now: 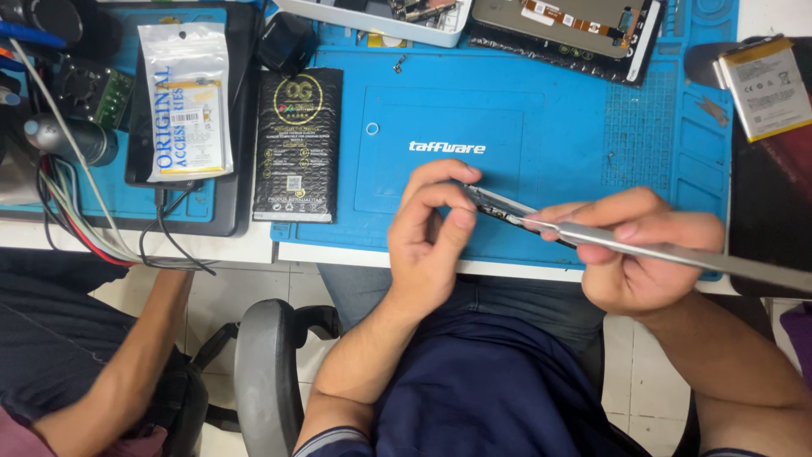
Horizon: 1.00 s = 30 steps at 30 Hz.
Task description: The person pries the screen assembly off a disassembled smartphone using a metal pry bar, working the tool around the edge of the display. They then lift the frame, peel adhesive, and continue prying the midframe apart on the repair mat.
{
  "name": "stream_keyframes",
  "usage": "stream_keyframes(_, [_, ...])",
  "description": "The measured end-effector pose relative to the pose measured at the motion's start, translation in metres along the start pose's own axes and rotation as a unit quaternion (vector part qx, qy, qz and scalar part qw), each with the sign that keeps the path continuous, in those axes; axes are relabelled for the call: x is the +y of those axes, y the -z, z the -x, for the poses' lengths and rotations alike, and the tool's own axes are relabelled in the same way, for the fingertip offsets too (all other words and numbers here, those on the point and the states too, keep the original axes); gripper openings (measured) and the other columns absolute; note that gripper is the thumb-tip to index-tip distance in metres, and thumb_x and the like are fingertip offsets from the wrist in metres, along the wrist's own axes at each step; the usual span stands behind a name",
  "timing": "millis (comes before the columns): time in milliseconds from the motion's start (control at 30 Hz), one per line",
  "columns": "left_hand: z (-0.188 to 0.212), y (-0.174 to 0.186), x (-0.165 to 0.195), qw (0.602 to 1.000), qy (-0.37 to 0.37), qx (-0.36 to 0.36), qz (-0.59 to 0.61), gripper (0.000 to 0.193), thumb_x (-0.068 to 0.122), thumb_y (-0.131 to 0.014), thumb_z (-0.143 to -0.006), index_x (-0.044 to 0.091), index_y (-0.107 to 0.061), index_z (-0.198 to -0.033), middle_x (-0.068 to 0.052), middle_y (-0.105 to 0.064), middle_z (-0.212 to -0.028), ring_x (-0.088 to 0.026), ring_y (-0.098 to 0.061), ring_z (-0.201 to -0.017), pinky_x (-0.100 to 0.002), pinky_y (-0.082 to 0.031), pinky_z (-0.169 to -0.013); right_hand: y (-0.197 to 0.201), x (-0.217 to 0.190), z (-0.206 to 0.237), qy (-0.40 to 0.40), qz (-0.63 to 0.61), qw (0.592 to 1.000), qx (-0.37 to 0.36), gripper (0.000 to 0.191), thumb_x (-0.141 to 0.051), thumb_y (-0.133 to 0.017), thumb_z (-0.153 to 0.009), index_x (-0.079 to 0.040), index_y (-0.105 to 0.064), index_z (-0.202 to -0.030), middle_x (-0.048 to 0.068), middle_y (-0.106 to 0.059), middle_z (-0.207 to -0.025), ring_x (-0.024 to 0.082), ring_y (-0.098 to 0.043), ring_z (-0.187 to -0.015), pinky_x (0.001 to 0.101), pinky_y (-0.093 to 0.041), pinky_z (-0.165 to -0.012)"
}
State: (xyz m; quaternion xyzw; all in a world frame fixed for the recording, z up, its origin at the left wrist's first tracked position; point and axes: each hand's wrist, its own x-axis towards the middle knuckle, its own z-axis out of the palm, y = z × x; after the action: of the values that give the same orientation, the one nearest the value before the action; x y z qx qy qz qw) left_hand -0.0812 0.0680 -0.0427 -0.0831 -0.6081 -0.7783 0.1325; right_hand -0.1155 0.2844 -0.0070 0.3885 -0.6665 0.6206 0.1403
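My left hand [429, 227] pinches a thin dark phone part [499, 206] by its edge, just above the front of a blue work mat [550, 127]. My right hand [643, 245] grips long silver tweezers [677, 251]. Their tip touches the part close to my left thumb. Both hands hover over the mat's near edge, above my lap.
A black foil pouch [298, 144] and a clear white accessory packet [186, 101] lie at the left. A phone battery [765, 85] is at the far right, an opened phone [567, 30] and tray at the back. Another person's arm [127, 355] and a chair [266, 372] are lower left.
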Motion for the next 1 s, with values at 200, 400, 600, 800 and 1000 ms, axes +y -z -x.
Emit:
stream_keyframes(200, [-0.002,-0.009,-0.008,0.994,-0.066,0.049,0.068,0.015,0.018,-0.063,-0.111,0.01,-0.054,-0.12,-0.014,-0.058,-0.144,-0.021,-0.054,-0.128,-0.035,-0.041,-0.114,0.001,0.003,0.0,-0.01,-0.016,0.999,-0.026,0.024,0.001,-0.056,-0.102,0.0,-0.035,-0.114,0.021,-0.059,-0.105,0.042,-0.073,-0.102,0.0545,-0.067,-0.095])
stream_keyframes(400, [-0.004,-0.017,0.002,0.991,-0.086,0.016,-0.097,0.025,0.005,-0.056,-0.113,0.008,-0.049,-0.136,-0.018,-0.053,-0.153,-0.027,-0.033,-0.154,-0.04,-0.015,-0.132,0.007,0.006,0.004,-0.039,-0.01,0.999,-0.032,0.021,0.001,-0.056,-0.102,0.001,-0.039,-0.115,0.021,-0.062,-0.106,0.045,-0.074,-0.104,0.05,-0.067,-0.09])
stream_keyframes(600, [-0.007,-0.016,-0.001,0.997,-0.073,-0.023,-0.03,0.027,0.004,-0.056,-0.114,0.009,-0.047,-0.139,-0.014,-0.052,-0.152,-0.023,-0.044,-0.144,-0.039,-0.029,-0.127,0.012,0.005,0.007,-0.04,-0.032,0.998,-0.021,0.021,0.001,-0.056,-0.103,0.001,-0.04,-0.117,0.019,-0.062,-0.107,0.044,-0.073,-0.104,0.0512,-0.067,-0.094])
stream_keyframes(800, [-0.005,-0.018,-0.009,0.997,-0.076,-0.017,-0.021,0.025,0.006,-0.058,-0.115,0.009,-0.047,-0.138,-0.013,-0.052,-0.151,-0.021,-0.046,-0.141,-0.037,-0.032,-0.124,0.014,0.001,0.006,-0.03,-0.039,0.997,-0.056,0.023,0.004,-0.058,-0.102,-0.001,-0.042,-0.118,0.019,-0.06,-0.11,0.047,-0.072,-0.11,0.0519,-0.066,-0.097])
stream_keyframes(1000, [-0.005,-0.018,-0.008,0.992,-0.101,-0.021,-0.07,0.023,0.011,-0.06,-0.113,0.009,-0.05,-0.134,-0.013,-0.054,-0.15,-0.022,-0.046,-0.141,-0.036,-0.035,-0.121,0.018,-0.012,0.005,-0.037,-0.007,0.996,-0.085,0.025,0.004,-0.059,-0.095,0.0,-0.043,-0.113,0.019,-0.061,-0.108,0.045,-0.071,-0.11,0.053,-0.064,-0.099])
